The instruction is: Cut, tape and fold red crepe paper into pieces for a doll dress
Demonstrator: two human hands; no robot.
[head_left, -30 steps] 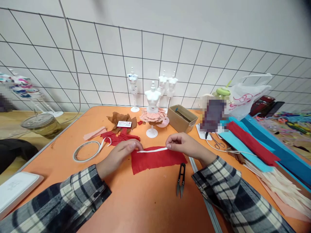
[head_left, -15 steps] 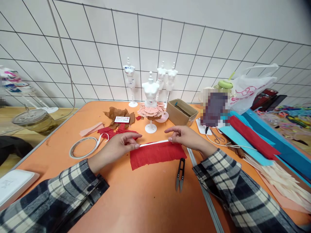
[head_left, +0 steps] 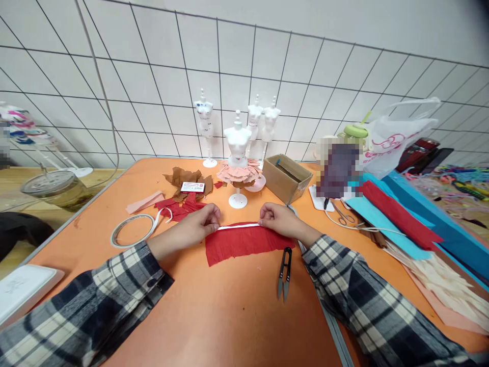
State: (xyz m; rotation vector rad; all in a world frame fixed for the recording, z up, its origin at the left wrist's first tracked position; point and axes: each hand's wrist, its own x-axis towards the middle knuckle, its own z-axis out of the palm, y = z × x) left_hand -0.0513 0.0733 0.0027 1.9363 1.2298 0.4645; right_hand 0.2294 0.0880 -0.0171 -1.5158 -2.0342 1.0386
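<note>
While forearms angle inward, left hand (head_left: 194,227) and right hand (head_left: 275,220) fingers pinching white strip (head_left: 239,226) ends, over red paper (head_left: 244,241)

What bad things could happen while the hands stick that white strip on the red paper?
1. The white tape strip is stretched between the left hand and right hand along the top edge of the red crepe paper; it might land crooked or wrinkle.
2. The thin paper could tear if the tape is peeled back.
3. The black snips lie just below the right wrist; a sleeve might bump them.

Both arms wear long plaid flannel sleeves (head_left: 107,290) — black, grey and cream checks — cuffs buttoned.
</note>
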